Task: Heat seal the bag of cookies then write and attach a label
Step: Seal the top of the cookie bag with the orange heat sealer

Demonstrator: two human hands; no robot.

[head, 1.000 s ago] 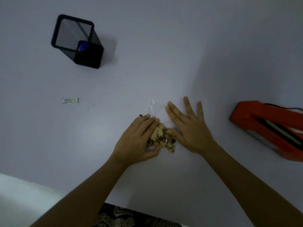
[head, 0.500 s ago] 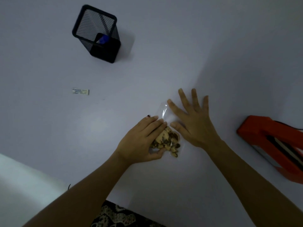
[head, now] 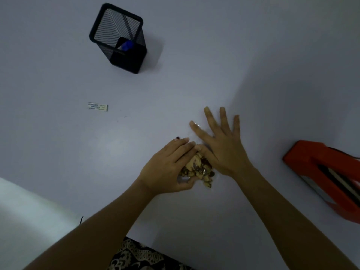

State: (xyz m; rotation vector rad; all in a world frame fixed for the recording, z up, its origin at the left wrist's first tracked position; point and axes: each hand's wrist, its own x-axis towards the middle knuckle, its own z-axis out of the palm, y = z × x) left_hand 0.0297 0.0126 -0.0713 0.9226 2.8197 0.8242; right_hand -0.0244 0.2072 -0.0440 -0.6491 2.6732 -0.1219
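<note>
A: Head view: both hands are on the bag of cookies [head: 196, 169], which lies on the white surface [head: 194, 65] just in front of the person. What step is this?

B: Flattening, I'd judge, ahead of sealing. The left hand [head: 167, 170] has its grip curled round the cookie end, thumb underneath. The right hand [head: 222, 149] lies flat, its grip spread, pressing the clear open end.

A: And next?

B: The smoothed mouth has to go to the red sealer [head: 323, 176], well apart at the right, without cookies sliding into the seam. The label [head: 98, 107] and the pen holder [head: 118, 38] wait far to the left.

A: Anything changed from a second ago?

B: The right hand has slid farther up the bag, away from the cookies; the left keeps its hold. The bag has not been lifted.
</note>
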